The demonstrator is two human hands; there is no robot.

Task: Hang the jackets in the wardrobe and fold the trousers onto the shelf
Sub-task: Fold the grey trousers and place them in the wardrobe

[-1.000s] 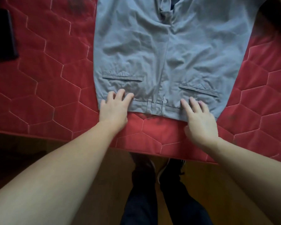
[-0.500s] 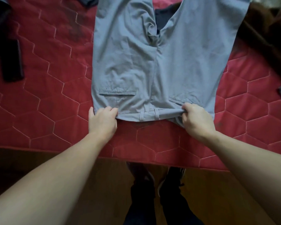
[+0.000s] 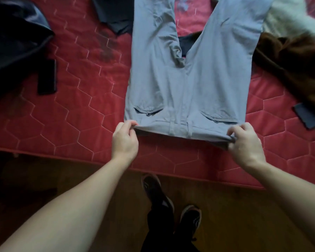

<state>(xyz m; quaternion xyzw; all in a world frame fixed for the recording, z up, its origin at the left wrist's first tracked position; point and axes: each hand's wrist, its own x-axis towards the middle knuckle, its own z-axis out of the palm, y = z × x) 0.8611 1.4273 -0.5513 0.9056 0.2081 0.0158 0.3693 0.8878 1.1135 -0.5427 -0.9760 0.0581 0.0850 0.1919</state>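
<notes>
Grey trousers (image 3: 185, 84) lie back side up on a red quilted mattress (image 3: 62, 113), legs spread away from me, waistband nearest the front edge. My left hand (image 3: 125, 140) pinches the left corner of the waistband. The right corner is pinched by my right hand (image 3: 244, 142). The waistband is lifted a little off the mattress between them. A black jacket (image 3: 15, 39) lies at the far left, and a brown furry jacket (image 3: 295, 70) at the right.
A dark garment (image 3: 115, 13) lies beyond the trousers' left leg, a white fluffy one (image 3: 287, 17) at the top right, a dark piece (image 3: 305, 115) by the right edge. A wooden floor (image 3: 98, 179) and my shoes (image 3: 158, 191) are below the mattress edge.
My hands went from resting flat on the waistband to pinching its two corners and lifting it. The view has pulled back, showing more of the bed.
</notes>
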